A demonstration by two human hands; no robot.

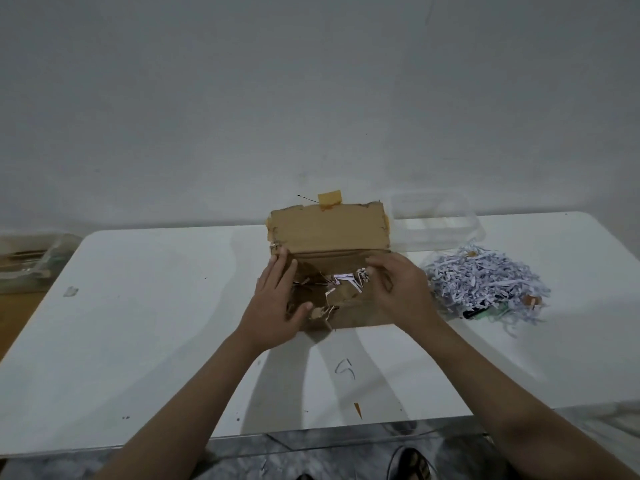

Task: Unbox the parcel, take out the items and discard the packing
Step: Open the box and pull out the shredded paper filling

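A brown cardboard box (330, 230) stands on the white table (145, 341), its lid flap raised at the back with a yellow tape scrap on top. A few paper shreds show inside it. My left hand (277, 299) rests flat against the box's left side, fingers spread. My right hand (398, 285) curls over the box's right side, fingers bent inward at the rim. To the right of the box lies a heap of pale lilac shredded paper (485, 282), with a small dark object and something green half buried at its near edge.
A clear plastic container (436, 216) stands behind the shredded paper at the table's back right. Another clear container (31, 261) sits off the table at far left. A pen mark and a small orange scrap lie near the table's front edge.
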